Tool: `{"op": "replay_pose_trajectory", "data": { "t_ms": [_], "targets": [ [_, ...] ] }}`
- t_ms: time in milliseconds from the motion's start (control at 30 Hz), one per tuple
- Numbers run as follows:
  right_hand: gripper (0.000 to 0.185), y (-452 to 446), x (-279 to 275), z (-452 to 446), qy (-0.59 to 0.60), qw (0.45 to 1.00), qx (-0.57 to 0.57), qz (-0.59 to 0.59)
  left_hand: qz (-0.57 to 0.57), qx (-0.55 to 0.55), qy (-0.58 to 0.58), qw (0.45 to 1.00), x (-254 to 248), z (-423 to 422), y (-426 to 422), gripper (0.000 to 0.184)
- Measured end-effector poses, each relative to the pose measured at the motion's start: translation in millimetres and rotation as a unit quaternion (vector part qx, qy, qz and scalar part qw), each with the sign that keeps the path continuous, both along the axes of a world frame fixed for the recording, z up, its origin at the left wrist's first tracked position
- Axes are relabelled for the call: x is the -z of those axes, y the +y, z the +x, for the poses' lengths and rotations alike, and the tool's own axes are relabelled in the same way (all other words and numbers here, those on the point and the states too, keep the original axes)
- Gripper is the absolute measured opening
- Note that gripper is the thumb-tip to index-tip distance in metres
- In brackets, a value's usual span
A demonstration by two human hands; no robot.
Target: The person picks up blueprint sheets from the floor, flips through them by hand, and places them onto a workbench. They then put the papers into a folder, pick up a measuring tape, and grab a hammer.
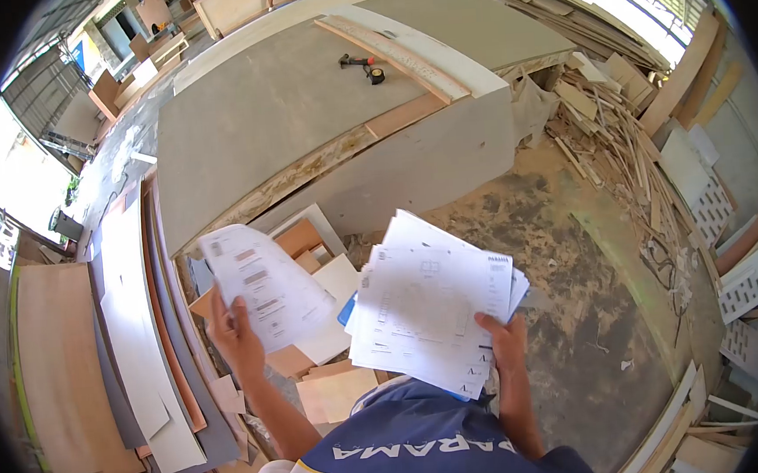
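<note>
My left hand [238, 334] is closed on the edge of a printed sheet [268, 284], which bends away to the right and carries rows of text and small dark blocks. A stack of drawing sheets [427, 299] is gripped at its right edge by my right hand [505, 337], thumb on top. Line drawings show on the top page, and the pages are fanned unevenly. Something blue [346, 311] peeks out from under the stack's left side. The two hands are apart, both in front of my body.
Ahead stands a large grey-topped worktable [274, 112] bearing a tape measure [375, 75], a hammer [354, 61] and a long wooden strip [393, 55]. Panels [131, 342] lean on the left. Wood offcuts [604, 124] pile up on the right. Board scraps [337, 393] lie near my feet.
</note>
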State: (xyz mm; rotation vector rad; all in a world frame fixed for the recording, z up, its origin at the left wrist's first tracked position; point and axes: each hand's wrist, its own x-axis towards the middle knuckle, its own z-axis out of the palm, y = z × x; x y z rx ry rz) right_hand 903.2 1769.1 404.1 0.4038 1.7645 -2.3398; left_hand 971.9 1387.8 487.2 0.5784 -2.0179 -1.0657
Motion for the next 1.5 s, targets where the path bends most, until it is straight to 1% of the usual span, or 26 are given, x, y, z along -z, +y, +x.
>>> {"op": "replay_pose_trajectory", "data": {
  "t_ms": [33, 100, 233, 333, 367, 433, 500, 567, 600, 667, 800, 867, 900, 967, 1033, 1100, 1133, 1167, 1200, 1233, 1300, 1333, 1400, 1433, 1467, 1500],
  "targets": [
    [0.027, -6.4, -1.7, -29.9, 0.012, 1.000, -0.018, 0.010, -0.048, -0.039, 0.014, 0.998, -2.2, -16.2, -5.6, 0.040],
    [0.026, -21.0, -0.7, -88.4, 0.028, 0.999, -0.042, 0.001, -0.017, -0.024, 0.083, 0.996, -9.0, -47.1, -16.6, 0.042],
    [0.023, -55.6, -26.3, -211.0, 0.080, 0.987, -0.136, -0.026, 0.004, -0.077, 0.117, 0.990, -30.9, -104.0, -41.7, 0.044],
    [0.022, -85.1, -46.5, -293.2, 0.103, 0.976, -0.193, -0.018, 0.045, -0.132, 0.215, 0.967, -61.3, -140.4, -39.3, 0.048],
    [0.022, -96.4, -53.0, -320.7, 0.116, 0.968, -0.223, -0.022, 0.046, -0.152, 0.211, 0.965, -70.5, -151.8, -42.2, 0.048],
    [0.023, -123.8, -72.2, -368.1, 0.131, 0.960, -0.247, -0.017, 0.076, -0.153, 0.303, 0.938, -86.3, -172.2, -55.0, 0.048],
    [0.023, -149.7, -79.9, -409.1, 0.146, 0.953, -0.265, -0.015, 0.066, -0.161, 0.307, 0.936, -99.1, -192.5, -67.5, 0.048],
    [0.025, -167.5, -75.3, -438.4, 0.156, 0.941, -0.300, -0.018, 0.100, -0.131, 0.358, 0.919, -96.1, -199.8, -77.1, 0.046],
    [0.027, -180.2, -77.7, -455.8, 0.177, 0.933, -0.313, -0.036, 0.098, -0.137, 0.357, 0.919, -97.2, -209.3, -87.0, 0.046],
    [0.028, -200.7, -80.0, -480.4, 0.174, 0.928, -0.322, -0.064, 0.123, -0.057, 0.401, 0.906, -95.5, -225.6, -108.5, 0.047],
    [0.032, -244.2, -71.1, -533.5, 0.150, 0.930, -0.314, -0.119, 0.100, -0.032, 0.449, 0.887, -89.9, -281.6, -155.9, 0.048],
    [0.034, -266.2, -64.1, -557.1, 0.132, 0.927, -0.321, -0.144, 0.167, 0.021, 0.512, 0.842, -88.1, -314.7, -169.8, 0.049],
    [0.037, -273.7, -58.2, -565.5, 0.110, 0.924, -0.328, -0.163, 0.169, 0.019, 0.510, 0.843, -79.3, -320.9, -182.7, 0.049],
    [0.038, -296.1, -22.7, -594.3, 0.079, 0.930, -0.328, -0.149, 0.208, 0.058, 0.474, 0.854, -44.8, -335.2, -229.0, 0.048],
    [0.039, -309.8, 25.7, -617.4, 0.041, 0.936, -0.325, -0.132, 0.251, -0.079, 0.366, 0.892, 19.8, -327.1, -297.6, 0.053],
    [0.043, -322.3, 71.6, -638.7, 0.008, 0.926, -0.366, -0.094, 0.314, -0.073, 0.307, 0.895, 81.5, -329.0, -344.4, 0.054],
    [0.043, -326.6, 90.8, -645.7, -0.007, 0.930, -0.355, -0.093, 0.322, -0.070, 0.290, 0.898, 113.2, -323.5, -366.9, 0.054],
    [0.040, -330.5, 107.3, -654.3, 0.002, 0.922, -0.382, -0.057, 0.355, -0.073, 0.215, 0.907, 144.2, -315.3, -386.5, 0.053],
    [0.038, -333.5, 117.3, -659.8, 0.009, 0.912, -0.410, -0.019, 0.388, -0.077, 0.138, 0.908, 156.9, -314.7, -393.7, 0.052],
    [0.038, -334.4, 127.2, -665.0, -0.010, 0.915, -0.404, -0.013, 0.400, -0.078, 0.121, 0.905, 170.2, -313.4, -400.8, 0.052],
    [0.042, -336.0, 133.4, -673.0, -0.052, 0.907, -0.413, 0.056, 0.349, -0.162, 0.006, 0.923, 184.3, -321.7, -402.6, 0.047],
    [0.042, -336.9, 134.3, -674.2, -0.065, 0.906, -0.413, 0.065, 0.360, -0.165, -0.005, 0.918, 188.6, -326.2, -399.8, 0.047],
    [0.039, -349.4, 127.0, -675.9, 0.041, 0.930, -0.343, 0.130, 0.234, -0.173, -0.121, 0.949, 176.8, -350.7, -388.8, 0.047],
    [0.039, -351.1, 129.3, -676.5, 0.030, 0.927, -0.347, 0.137, 0.244, -0.176, -0.130, 0.945, 189.9, -350.4, -395.3, 0.047],
    [0.040, -353.3, 132.2, -678.9, 0.085, 0.920, -0.336, 0.184, 0.220, -0.180, -0.151, 0.947, 206.6, -349.2, -406.8, 0.046],
    [0.040, -355.2, 134.5, -681.2, 0.145, 0.907, -0.324, 0.229, 0.194, -0.183, -0.168, 0.949, 211.9, -354.1, -411.4, 0.046]
  ]
}}
